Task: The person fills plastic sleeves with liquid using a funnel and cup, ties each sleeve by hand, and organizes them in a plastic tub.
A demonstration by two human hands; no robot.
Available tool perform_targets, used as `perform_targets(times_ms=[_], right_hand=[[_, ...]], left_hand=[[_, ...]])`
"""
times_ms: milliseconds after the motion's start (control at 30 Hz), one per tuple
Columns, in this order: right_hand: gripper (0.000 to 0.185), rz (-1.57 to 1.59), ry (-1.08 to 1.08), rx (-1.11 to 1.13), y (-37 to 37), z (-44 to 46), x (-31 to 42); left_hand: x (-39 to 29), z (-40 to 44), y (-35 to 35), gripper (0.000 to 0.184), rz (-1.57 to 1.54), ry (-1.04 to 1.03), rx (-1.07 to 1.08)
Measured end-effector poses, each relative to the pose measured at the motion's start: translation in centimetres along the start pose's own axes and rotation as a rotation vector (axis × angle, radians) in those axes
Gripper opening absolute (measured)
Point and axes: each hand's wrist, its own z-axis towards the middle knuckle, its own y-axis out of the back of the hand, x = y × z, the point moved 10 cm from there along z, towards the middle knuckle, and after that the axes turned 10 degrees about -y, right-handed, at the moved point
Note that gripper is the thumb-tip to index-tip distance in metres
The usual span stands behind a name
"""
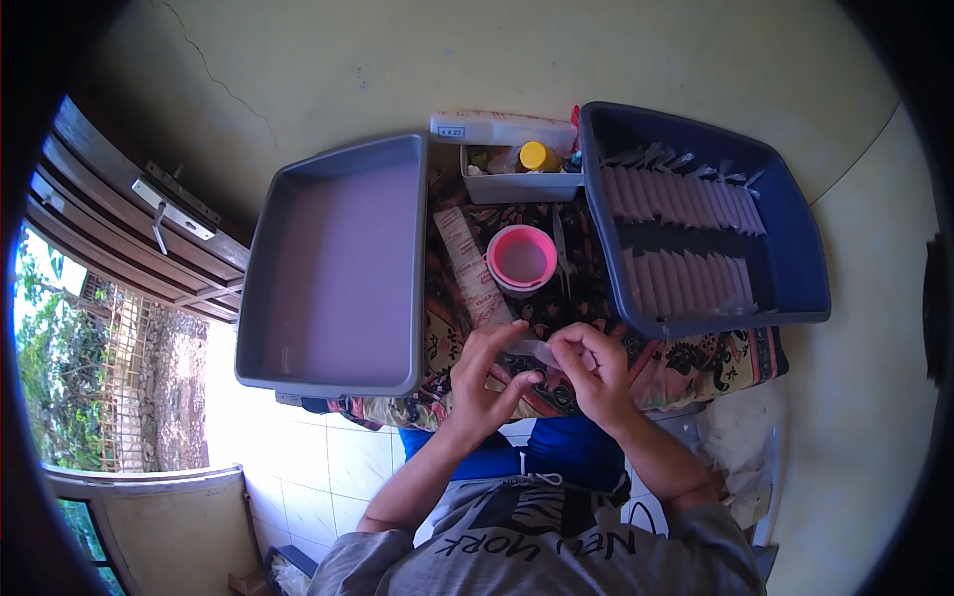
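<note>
My right hand (pixel 593 375) pinches a small clear plastic bag (pixel 537 350) above the front of the cloth-covered table. Beside it, my left hand (pixel 484 382) has its thumb and fingers spread apart, close to the bag's free end; whether a fingertip touches it is hard to make out. Just beyond my hands stands a white cup with a pink rim (pixel 549 248), with pale purple liquid inside. Left of the cup lies a white packet with red print (pixel 469 260). A pair of scissors (pixel 561 248) rests to the cup's right.
A large grey tub (pixel 418 268) of pale purple liquid stands left. In the dark blue tub (pixel 701 324) at right lie two rows of filled, tied bags (pixel 686 199). Behind the cup are a grey box (pixel 522 189) with a yellow-lidded jar (pixel 537 156) and a long plastic-wrapped pack (pixel 497 127).
</note>
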Motion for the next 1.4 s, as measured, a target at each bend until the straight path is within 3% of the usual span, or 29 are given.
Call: perform_targets(times_ms=[67,133,200,267,300,367,433,500,667,767,900,967,1100,1200,1267,1400], right_hand=[[0.012,-0.267,-0.002,0.043,-0.5,-0.4,0.7],[0.012,-0.169,-0.062,0.107,-1.1,-0.7,1.3],[0.011,-0.071,-0.12,0.169,-1.6,-0.5,1.0],[0.011,-0.106,0.036,0.158,-1.4,0.2,2.1],[0.011,-0.106,0.036,0.156,-1.4,0.9,2.0],[0.014,-0.392,0.295,-0.069,-0.5,1.9,4.5],[0.021,-0.498,0.329,-0.104,-0.6,3.3,4.9],[0.025,-0.66,0.29,-0.074,-1.4,4.5,4.2],[0.027,-0.468,0.315,0.143,-4.2,2.5,5.4],[0.022,-0.459,0.306,0.201,-4.7,2.0,5.2],[0.013,-0.416,0.32,0.136,-3.5,2.2,4.7],[0.009,-0.398,0.094,0.133,-2.8,2.9,3.0],[0.01,-0.408,0.149,0.116,-2.6,2.9,3.2],[0.012,-0.297,0.07,0.123,-2.2,3.8,2.3],[0.017,-0.517,0.293,-0.05,-1.6,4.4,4.5],[0.026,-0.753,0.399,-0.143,-1.5,6.4,4.3]], left_hand=[[-1.5,1.0,0.1,0.044,-0.024,-0.091,0.027],[-3.2,1.6,-0.2,0.029,0.008,-0.217,0.097],[-3.7,1.9,0.4,0.022,-0.051,-0.185,0.063],[-3.3,1.6,0.7,0.016,-0.109,-0.151,0.031],[-1.6,1.1,1.0,0.013,-0.188,-0.043,-0.017],[-0.1,0.3,1.3,0.011,-0.263,0.07,-0.065],[2.5,-0.9,1.1,0.007,-0.445,0.345,-0.143],[3.4,-1.7,0.9,0.007,-0.497,0.451,-0.155],[4.9,-2.5,0.8,0.012,-0.44,0.565,-0.128],[4.9,-2.1,0.7,0.012,-0.47,0.521,-0.163],[5.4,-2.5,0.0,0.012,-0.503,0.536,-0.143],[5.4,-2.7,-0.3,0.01,-0.517,0.534,-0.135],[5.5,-2.8,0.0,0.011,-0.54,0.535,-0.183],[5.9,-3.1,0.5,0.012,-0.508,0.534,-0.236],[5.9,-3.1,1.0,0.012,-0.506,0.53,-0.298],[5.7,-3.0,0.9,0.013,-0.487,0.511,-0.296]])
